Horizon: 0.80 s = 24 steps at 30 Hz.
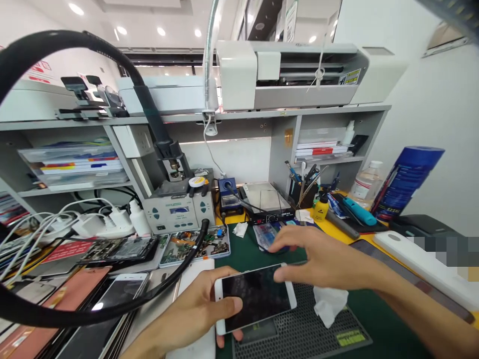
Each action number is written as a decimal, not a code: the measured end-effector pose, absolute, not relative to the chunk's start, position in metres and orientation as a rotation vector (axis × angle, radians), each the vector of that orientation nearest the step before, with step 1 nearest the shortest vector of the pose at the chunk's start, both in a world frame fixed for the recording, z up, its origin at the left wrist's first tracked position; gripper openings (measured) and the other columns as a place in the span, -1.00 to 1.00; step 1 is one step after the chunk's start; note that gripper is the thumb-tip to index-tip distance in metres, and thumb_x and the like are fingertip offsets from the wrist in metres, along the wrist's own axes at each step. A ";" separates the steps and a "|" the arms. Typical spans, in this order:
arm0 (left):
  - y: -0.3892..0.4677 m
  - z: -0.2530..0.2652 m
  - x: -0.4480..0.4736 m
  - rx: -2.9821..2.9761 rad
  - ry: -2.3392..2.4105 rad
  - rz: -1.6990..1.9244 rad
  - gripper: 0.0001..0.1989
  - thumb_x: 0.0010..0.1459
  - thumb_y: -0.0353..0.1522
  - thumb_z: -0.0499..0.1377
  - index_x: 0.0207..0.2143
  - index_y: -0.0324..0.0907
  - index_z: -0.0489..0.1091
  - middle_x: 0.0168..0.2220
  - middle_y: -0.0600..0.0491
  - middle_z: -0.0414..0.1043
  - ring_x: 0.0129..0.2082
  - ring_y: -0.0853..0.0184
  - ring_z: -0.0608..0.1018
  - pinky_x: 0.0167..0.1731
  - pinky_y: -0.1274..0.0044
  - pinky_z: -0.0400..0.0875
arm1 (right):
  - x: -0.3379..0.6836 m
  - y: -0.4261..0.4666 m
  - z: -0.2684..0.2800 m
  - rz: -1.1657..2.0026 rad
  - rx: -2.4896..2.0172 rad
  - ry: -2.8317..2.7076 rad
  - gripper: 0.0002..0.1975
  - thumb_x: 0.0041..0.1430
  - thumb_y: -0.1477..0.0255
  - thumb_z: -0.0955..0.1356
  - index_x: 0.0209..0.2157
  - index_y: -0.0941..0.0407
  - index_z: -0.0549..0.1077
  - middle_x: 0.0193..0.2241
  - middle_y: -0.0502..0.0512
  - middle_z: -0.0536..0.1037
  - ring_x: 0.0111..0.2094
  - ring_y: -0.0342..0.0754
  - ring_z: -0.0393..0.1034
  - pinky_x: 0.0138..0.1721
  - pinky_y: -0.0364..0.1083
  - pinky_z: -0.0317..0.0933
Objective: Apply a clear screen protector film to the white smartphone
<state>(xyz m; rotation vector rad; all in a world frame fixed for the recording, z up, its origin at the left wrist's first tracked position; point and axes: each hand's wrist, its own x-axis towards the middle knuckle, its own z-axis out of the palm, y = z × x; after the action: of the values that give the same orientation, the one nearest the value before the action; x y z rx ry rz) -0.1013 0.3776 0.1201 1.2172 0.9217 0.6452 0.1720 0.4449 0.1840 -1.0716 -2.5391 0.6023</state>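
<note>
A white smartphone [258,296] with a dark screen lies sideways in my left hand [202,304], which has its thumb over the left end and its fingers underneath. My right hand [314,254] reaches over from the right, fingers and thumb apart. Its thumb overlaps the phone's upper right corner in the picture; whether it touches, I cannot tell. Beneath the phone lies a dark perforated mat [299,326] on the green work surface. A crumpled white tissue [331,303] rests on the mat, below my right wrist.
A tray of small circuit parts [213,245] sits beyond my left hand, near a grey soldering station [179,212]. A black hose [164,289] arcs across the left side above several phones [108,304]. At right are a yellow bottle [321,209] and a long white device [422,264].
</note>
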 end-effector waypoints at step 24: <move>0.377 0.122 -0.096 1.399 1.282 1.053 -0.75 0.35 -0.13 0.17 -0.10 -0.09 0.39 -0.37 0.17 0.36 -0.46 0.46 0.44 -0.52 0.65 0.40 | 0.156 0.427 0.102 0.036 -0.739 -2.366 -0.71 0.41 0.57 0.30 0.11 0.09 0.37 -0.04 0.19 0.57 -0.03 0.07 0.50 -0.06 0.07 0.44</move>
<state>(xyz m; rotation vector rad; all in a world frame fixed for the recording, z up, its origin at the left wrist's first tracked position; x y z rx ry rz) -0.0958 0.3775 0.1220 1.3989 1.2819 1.0525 0.1555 0.4267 0.1018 -0.7395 -2.3664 0.0364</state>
